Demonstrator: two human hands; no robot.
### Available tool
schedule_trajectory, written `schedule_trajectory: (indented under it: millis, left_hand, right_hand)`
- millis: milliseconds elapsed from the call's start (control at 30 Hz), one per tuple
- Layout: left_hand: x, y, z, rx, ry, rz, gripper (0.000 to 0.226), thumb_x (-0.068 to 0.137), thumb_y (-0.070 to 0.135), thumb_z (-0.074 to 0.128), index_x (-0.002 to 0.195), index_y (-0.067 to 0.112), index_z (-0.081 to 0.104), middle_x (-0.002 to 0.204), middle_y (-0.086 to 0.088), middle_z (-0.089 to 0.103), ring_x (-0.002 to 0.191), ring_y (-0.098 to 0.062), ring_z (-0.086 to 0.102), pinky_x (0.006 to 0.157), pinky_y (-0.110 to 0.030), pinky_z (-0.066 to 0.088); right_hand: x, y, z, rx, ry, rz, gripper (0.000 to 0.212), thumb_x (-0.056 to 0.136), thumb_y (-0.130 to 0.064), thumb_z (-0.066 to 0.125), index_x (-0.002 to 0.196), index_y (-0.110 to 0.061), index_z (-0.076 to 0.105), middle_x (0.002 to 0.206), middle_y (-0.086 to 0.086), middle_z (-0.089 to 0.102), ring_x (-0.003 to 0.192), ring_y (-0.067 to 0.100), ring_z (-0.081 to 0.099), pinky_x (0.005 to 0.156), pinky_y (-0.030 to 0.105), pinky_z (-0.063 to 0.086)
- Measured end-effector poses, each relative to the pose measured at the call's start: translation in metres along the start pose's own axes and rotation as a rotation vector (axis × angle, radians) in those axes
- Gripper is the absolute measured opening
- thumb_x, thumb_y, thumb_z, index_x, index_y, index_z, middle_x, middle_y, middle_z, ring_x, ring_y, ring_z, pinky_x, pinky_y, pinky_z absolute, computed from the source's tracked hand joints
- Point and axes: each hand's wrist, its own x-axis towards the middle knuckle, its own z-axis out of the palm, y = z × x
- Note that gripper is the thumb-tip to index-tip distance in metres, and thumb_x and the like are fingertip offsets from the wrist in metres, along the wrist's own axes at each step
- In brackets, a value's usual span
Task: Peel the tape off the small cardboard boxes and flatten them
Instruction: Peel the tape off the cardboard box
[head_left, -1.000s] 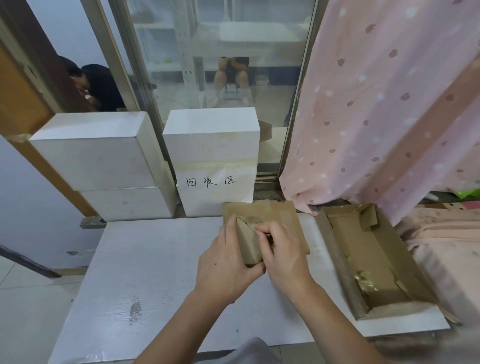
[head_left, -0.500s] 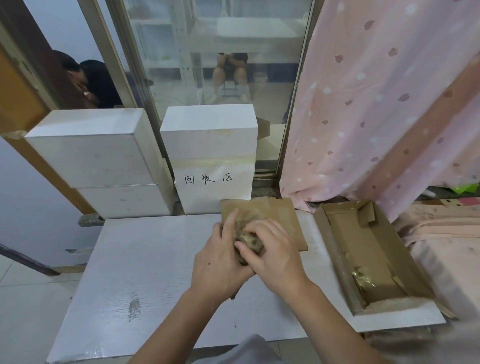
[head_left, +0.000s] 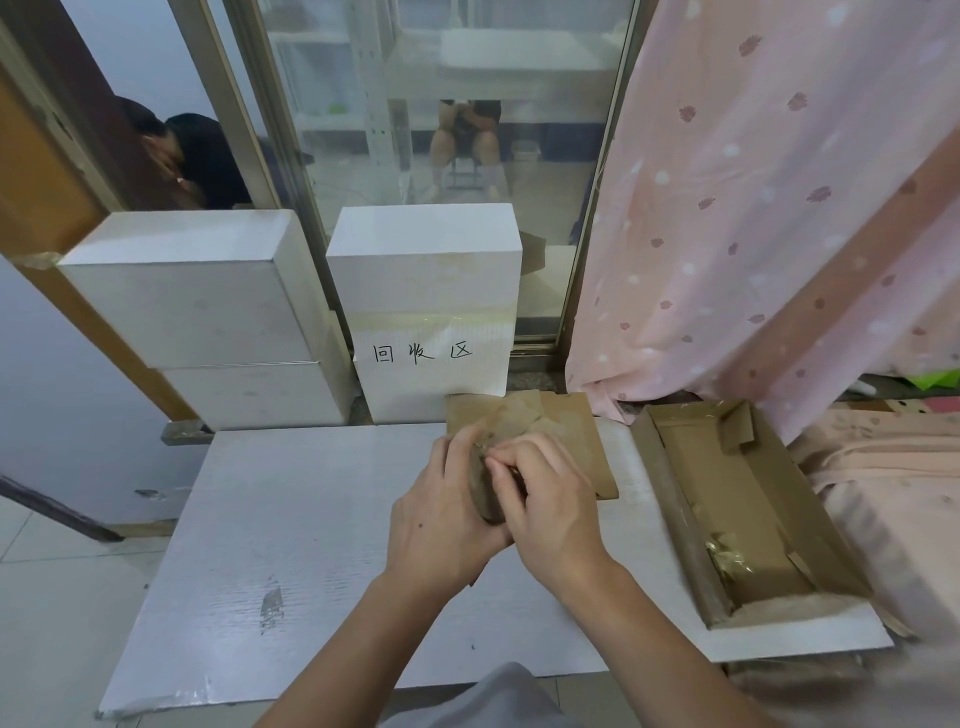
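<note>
- 3 white rectangular foam blocks (head_left: 187, 291), 1 w/ handwritten label
- 1 open brown cardboard tray (head_left: 675, 499)
- 1 flattened brown cardboard sheet (head_left: 576, 431)
- 1 small brown cardboard box (head_left: 480, 488)
- 2 hands (head_left: 441, 525)

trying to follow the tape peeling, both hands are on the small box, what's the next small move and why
Probably pull the pinched bit up and away. The left hand grips the small cardboard box above the white table, while the right hand has its fingertips pinched at the box's top edge, apparently on tape, though blur hides it.
</note>
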Motion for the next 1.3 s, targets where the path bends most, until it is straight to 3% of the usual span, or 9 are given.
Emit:
schedule_trajectory:
  millis: [367,667,733,800,900,1000,1167,1300]
  left_hand:
    - [0.0,0.002,0.0,0.0,-0.009,-0.036,0.075,0.08,0.058,0.064,0.139,0.048,0.02,0.139,0.021,0.043,0.094,-0.011,0.066,0.075,-0.032,0.051]
    - [0.003,-0.003,0.0,-0.026,-0.051,-0.005,0.081,0.073,0.062,0.066,0.14,0.05,0.023,0.139,0.024,0.044,0.099,-0.01,0.065,0.079,-0.033,0.052]
    - [0.005,-0.007,-0.001,-0.079,-0.056,-0.002,0.084,0.069,0.063,0.07,0.139,0.05,0.025,0.137,0.025,0.045,0.103,-0.007,0.063,0.081,-0.033,0.053]
    - [0.007,-0.012,-0.002,-0.12,-0.043,-0.004,0.086,0.068,0.061,0.076,0.138,0.05,0.028,0.133,0.026,0.046,0.105,-0.002,0.06,0.081,-0.029,0.049]
    - [0.01,-0.017,-0.004,-0.143,-0.03,-0.017,0.089,0.069,0.061,0.083,0.138,0.051,0.029,0.13,0.029,0.041,0.106,0.002,0.054,0.081,-0.028,0.049]
    - [0.013,-0.019,-0.004,-0.115,-0.03,0.002,0.088,0.07,0.061,0.08,0.139,0.049,0.026,0.127,0.029,0.037,0.105,0.0,0.054,0.078,-0.028,0.049]
    - [0.013,-0.017,-0.002,-0.057,0.005,-0.026,0.088,0.072,0.07,0.072,0.142,0.047,0.023,0.137,0.026,0.04,0.112,-0.004,0.055,0.082,-0.032,0.049]
    - [0.014,-0.02,0.0,-0.014,0.002,-0.045,0.088,0.071,0.072,0.068,0.144,0.045,0.026,0.138,0.025,0.042,0.114,-0.006,0.057,0.084,-0.034,0.052]
  right_hand:
    - [-0.001,-0.004,0.004,-0.068,0.077,0.02,0.019,0.101,-0.024,0.053,0.089,-0.016,0.066,0.093,-0.009,0.068,0.085,0.012,0.061,0.073,0.032,0.05]
    - [0.003,-0.004,0.002,-0.034,0.033,0.107,0.023,0.101,-0.033,0.05,0.088,-0.018,0.062,0.084,-0.01,0.063,0.081,0.012,0.055,0.071,0.033,0.047]
    - [0.007,-0.003,-0.002,0.019,-0.052,0.074,0.02,0.1,-0.034,0.055,0.094,-0.019,0.068,0.09,-0.013,0.064,0.087,0.01,0.055,0.077,0.031,0.047]
    - [0.012,0.0,-0.009,0.13,-0.175,0.12,0.022,0.096,-0.037,0.065,0.113,-0.025,0.071,0.101,-0.019,0.066,0.098,0.003,0.055,0.085,0.022,0.046]
    - [0.016,0.006,-0.018,0.323,-0.236,0.253,0.043,0.088,-0.028,0.079,0.13,-0.028,0.067,0.119,-0.019,0.064,0.109,0.003,0.058,0.093,0.011,0.043]
    - [0.017,0.01,-0.016,0.277,-0.224,0.176,0.028,0.085,-0.02,0.081,0.113,-0.02,0.076,0.124,-0.016,0.065,0.113,0.0,0.058,0.095,0.01,0.042]
    - [0.018,0.01,-0.003,0.236,-0.141,0.121,0.005,0.085,-0.017,0.076,0.09,-0.017,0.078,0.099,-0.014,0.071,0.099,0.004,0.064,0.087,0.026,0.052]
    - [0.018,0.003,-0.003,0.162,-0.217,0.137,0.013,0.092,-0.026,0.062,0.088,-0.019,0.073,0.094,-0.013,0.07,0.094,0.006,0.062,0.084,0.032,0.052]
